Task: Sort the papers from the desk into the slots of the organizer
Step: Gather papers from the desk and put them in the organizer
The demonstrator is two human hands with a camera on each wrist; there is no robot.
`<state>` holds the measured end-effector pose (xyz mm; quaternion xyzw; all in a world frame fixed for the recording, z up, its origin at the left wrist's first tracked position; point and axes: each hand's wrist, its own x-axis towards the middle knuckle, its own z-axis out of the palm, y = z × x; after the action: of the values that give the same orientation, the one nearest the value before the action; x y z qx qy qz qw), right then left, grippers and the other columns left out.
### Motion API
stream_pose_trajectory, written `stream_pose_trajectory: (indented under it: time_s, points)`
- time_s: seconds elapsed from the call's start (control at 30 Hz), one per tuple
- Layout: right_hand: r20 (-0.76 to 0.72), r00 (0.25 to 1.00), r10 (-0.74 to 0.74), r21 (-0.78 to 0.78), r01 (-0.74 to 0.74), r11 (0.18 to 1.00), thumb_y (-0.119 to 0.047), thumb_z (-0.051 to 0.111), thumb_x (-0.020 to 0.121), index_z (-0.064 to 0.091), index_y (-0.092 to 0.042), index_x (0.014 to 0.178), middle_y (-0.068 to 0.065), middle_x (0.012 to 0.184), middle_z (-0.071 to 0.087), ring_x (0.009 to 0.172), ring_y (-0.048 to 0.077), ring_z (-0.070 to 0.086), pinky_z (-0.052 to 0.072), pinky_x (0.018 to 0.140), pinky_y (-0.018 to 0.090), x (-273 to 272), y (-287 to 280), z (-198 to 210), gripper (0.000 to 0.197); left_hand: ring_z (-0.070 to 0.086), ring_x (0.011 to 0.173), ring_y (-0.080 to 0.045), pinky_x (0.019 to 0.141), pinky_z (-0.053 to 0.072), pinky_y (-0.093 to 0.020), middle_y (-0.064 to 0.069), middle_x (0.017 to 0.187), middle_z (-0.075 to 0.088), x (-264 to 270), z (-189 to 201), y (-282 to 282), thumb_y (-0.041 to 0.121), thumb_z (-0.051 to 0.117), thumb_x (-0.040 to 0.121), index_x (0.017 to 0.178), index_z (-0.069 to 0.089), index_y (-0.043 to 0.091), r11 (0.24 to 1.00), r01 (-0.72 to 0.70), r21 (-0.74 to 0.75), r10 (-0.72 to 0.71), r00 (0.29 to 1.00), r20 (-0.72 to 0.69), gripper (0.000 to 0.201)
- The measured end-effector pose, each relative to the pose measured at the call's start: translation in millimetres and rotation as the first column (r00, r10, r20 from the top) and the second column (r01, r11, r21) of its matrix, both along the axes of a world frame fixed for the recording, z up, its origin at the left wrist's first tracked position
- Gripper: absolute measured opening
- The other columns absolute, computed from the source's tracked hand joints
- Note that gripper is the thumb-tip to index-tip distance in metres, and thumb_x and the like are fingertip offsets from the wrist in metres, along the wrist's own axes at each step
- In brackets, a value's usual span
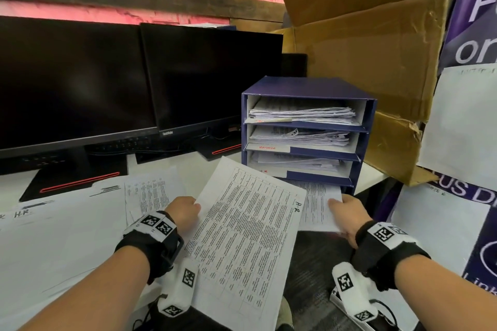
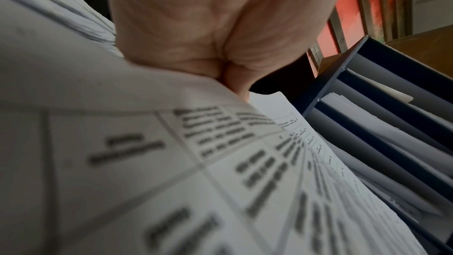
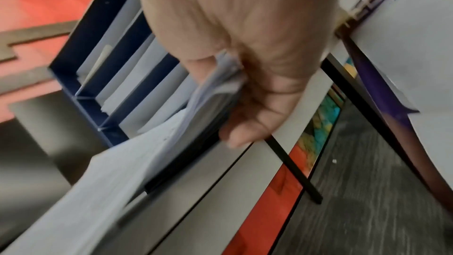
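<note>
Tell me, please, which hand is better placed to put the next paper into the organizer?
Probably the right hand. It grips a stack of papers at the organizer's bottom opening. The left hand holds the HR sheet further back, over the desk.

You get a bright, sharp head view bowed at its edges, while both wrist views look dim, perhaps motion-blurred up close.
</note>
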<state>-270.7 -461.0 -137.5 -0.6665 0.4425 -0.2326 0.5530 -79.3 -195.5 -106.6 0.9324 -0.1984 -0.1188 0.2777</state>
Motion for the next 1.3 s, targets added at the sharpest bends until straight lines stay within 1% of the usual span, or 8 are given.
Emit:
stream_pose_trajectory:
  time_s: [0.07,0.27,0.43,0.6,0.87,1.03,1.17,1.3]
  points:
    - [-0.131,0.985,0.114,0.097,-0.102,0.99,-0.023,0.054,0.093,0.056,-0.009,0.102,0.012,0.088,0.067,0.065,0.025,0.066,0.056,0.049,0.032,-1,8,10,0.016,0.047,0.122,-0.025,0.094,0.038,-0.023,-0.015,0.132,0.048,-1,1,2,0.012,0.028,0.102,0.137,0.042,0.001,0.996,0.062,0.067,-0.065,0.997,0.042,0.039]
    - [-0.248,0.939,0.24,0.223,-0.186,0.957,-0.018,0.057,0.095,0.058,-0.002,0.101,0.005,0.049,0.042,0.033,0.009,0.037,0.045,0.04,0.022,-14,9,12,0.018,0.033,0.057,-0.004,0.054,0.027,-0.011,0.005,0.067,0.037,7,-8,-4,0.015,0.036,0.101,0.119,0.056,-0.008,0.998,-0.011,0.057,0.013,0.999,-0.032,0.035]
    - [0.163,0.985,0.055,0.346,-0.109,0.932,-0.002,0.043,0.1,0.05,0.0,0.125,0.021,0.106,0.065,0.053,0.021,0.061,0.057,0.045,0.033,-9,11,15,0.026,0.053,0.112,-0.022,0.089,0.041,-0.022,-0.013,0.123,0.054,1,-3,4,0.011,0.027,0.102,0.133,0.045,-0.003,0.999,0.007,0.041,-0.007,1.0,0.01,0.038]
    - [0.386,0.919,-0.08,0.466,-0.12,0.877,0.006,0.036,0.099,0.045,0.007,0.128,0.026,0.122,0.06,0.105,0.039,0.063,0.056,0.076,0.043,-4,13,18,0.03,0.043,0.066,-0.016,0.074,0.033,-0.022,0.005,0.069,0.04,2,-5,-2,0.015,0.036,0.101,0.12,0.056,-0.007,0.998,0.047,0.047,-0.047,0.999,-0.001,0.035]
    - [0.018,0.987,0.16,0.229,-0.16,0.96,-0.006,0.051,0.096,0.064,0.01,0.097,0.014,0.056,0.059,0.046,0.02,0.048,0.056,0.049,0.033,-21,19,23,0.021,0.052,0.095,-0.025,0.077,0.033,-0.022,-0.016,0.108,0.059,-23,10,-32,0.012,0.037,0.101,0.103,0.058,0.0,0.984,0.114,-0.134,-0.134,0.979,-0.154,0.025]
    - [0.151,0.976,0.159,0.329,-0.201,0.923,-0.043,0.04,0.1,0.066,0.001,0.104,0.023,0.092,0.071,0.085,0.037,0.068,0.058,0.07,0.043,-37,12,34,0.051,0.054,0.118,-0.036,0.066,0.04,-0.024,-0.024,0.127,0.057,-34,21,-62,0.013,0.038,0.101,0.123,0.055,-0.008,0.978,0.019,-0.206,-0.066,0.973,-0.22,0.035]
    - [0.041,0.954,0.296,0.365,-0.29,0.885,-0.076,0.022,0.087,0.062,0.007,0.114,0.029,0.105,0.067,0.092,0.04,0.064,0.057,0.069,0.04,-48,-3,34,0.096,0.053,0.122,-0.03,0.094,0.041,-0.03,-0.015,0.132,0.056,-33,29,-75,0.008,0.03,0.101,0.13,0.051,0.0,0.996,0.061,-0.061,-0.062,0.998,-0.011,0.036]
    - [0.099,0.89,0.445,0.327,-0.452,0.83,-0.058,0.043,0.093,0.069,-0.005,0.113,0.028,0.105,0.066,0.091,0.042,0.059,0.054,0.077,0.044,-51,-2,34,0.061,0.053,0.122,-0.027,0.097,0.038,-0.03,-0.013,0.133,0.055,-31,37,-92,0.008,0.029,0.101,0.132,0.047,0.002,0.995,0.017,-0.099,-0.01,0.998,0.068,0.036]
